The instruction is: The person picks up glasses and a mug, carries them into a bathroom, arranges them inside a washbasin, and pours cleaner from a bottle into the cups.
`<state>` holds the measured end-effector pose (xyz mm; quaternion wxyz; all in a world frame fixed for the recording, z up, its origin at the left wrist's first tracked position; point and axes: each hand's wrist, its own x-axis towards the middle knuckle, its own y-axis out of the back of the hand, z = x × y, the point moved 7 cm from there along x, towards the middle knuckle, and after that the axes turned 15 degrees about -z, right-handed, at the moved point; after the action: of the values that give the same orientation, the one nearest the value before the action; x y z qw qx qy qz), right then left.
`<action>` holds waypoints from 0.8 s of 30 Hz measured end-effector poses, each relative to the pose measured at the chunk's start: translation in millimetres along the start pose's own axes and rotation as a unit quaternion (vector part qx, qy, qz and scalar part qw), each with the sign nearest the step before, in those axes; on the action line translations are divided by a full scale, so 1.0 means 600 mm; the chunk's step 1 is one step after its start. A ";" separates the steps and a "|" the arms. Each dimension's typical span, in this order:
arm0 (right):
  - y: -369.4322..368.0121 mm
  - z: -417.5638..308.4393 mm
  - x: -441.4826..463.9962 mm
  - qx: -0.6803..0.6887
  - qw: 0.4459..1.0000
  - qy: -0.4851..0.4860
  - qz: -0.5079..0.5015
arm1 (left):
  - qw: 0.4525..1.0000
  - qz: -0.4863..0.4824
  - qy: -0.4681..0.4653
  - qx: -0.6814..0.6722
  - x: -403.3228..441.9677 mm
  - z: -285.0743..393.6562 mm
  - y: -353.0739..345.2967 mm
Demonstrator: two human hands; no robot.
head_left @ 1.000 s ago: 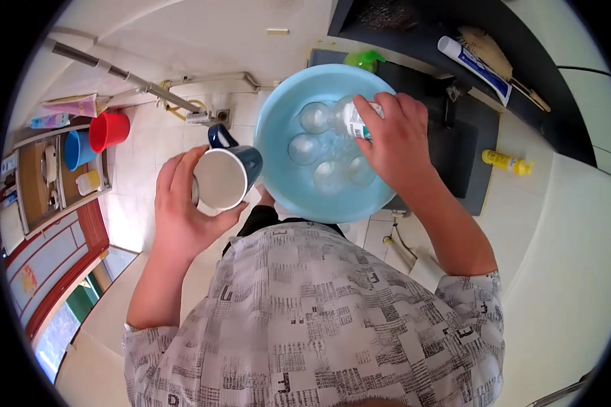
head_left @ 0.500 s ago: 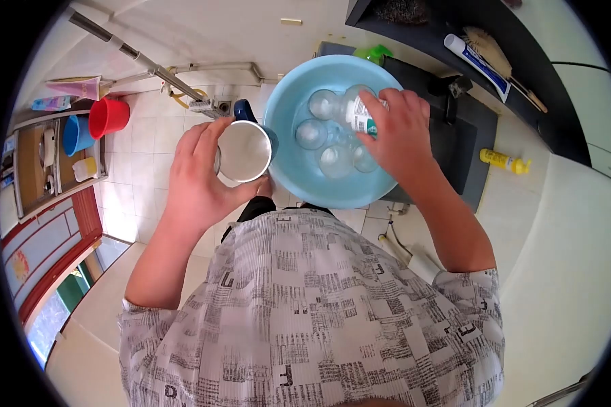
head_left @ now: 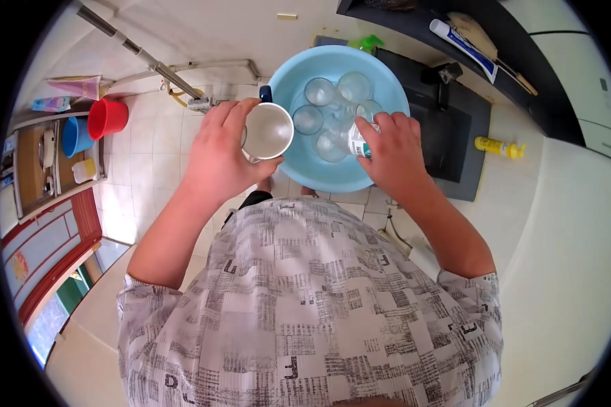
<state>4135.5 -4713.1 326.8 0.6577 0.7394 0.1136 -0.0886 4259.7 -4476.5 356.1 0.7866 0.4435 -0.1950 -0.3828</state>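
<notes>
My left hand (head_left: 218, 152) is wrapped around a mug (head_left: 269, 132) with a white inside and a dark blue handle. The mug's mouth faces up toward me, and it overlaps the left rim of a light blue basin (head_left: 343, 182). In my right hand (head_left: 398, 150) is a bottle with a white and green label (head_left: 358, 141), tilted over the basin's near right part; my fingers hide much of it. Several clear drinking glasses (head_left: 320, 92) stand close together inside the basin.
A dark sink (head_left: 448, 152) with a black faucet (head_left: 444, 85) lies right of the basin. Beyond are a yellow bottle (head_left: 499, 147) and a shelf holding a toothpaste tube (head_left: 463, 49) and brush. Red (head_left: 107, 119) and blue (head_left: 79, 137) buckets stand at left.
The mug has moved right and slightly up, over the basin's rim. My right hand has brought the bottle toward the basin's near right side. The whole view has shifted a little.
</notes>
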 end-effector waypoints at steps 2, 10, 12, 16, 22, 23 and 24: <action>-0.013 0.000 -0.014 0.012 1.000 -0.005 -0.010 | 1.000 -0.013 -0.007 -0.009 0.000 0.010 -0.003; 0.101 0.014 -0.072 0.074 0.991 -0.021 0.110 | 0.998 -0.051 -0.015 -0.014 0.031 0.032 -0.049; 0.150 -0.013 -0.075 0.047 0.989 0.005 0.139 | 0.998 -0.063 -0.025 -0.016 0.042 0.041 -0.058; 0.189 -0.072 -0.053 -0.065 0.981 0.088 0.163 | 0.996 -0.077 -0.048 -0.019 0.075 0.076 -0.073; 0.190 -0.086 -0.042 -0.192 0.959 0.127 0.163 | 0.995 -0.051 -0.082 -0.016 0.088 0.102 -0.077; 0.189 -0.086 -0.044 -0.199 0.958 0.132 0.158 | 0.995 -0.053 -0.082 -0.012 0.090 0.105 -0.079; 0.188 -0.086 -0.045 -0.206 0.957 0.137 0.153 | 0.995 -0.056 -0.082 -0.007 0.093 0.108 -0.081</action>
<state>4140.8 -4675.5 448.1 0.7793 0.6018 0.1042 0.1403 4232.3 -4570.3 347.6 0.7488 0.4152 -0.2308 -0.4623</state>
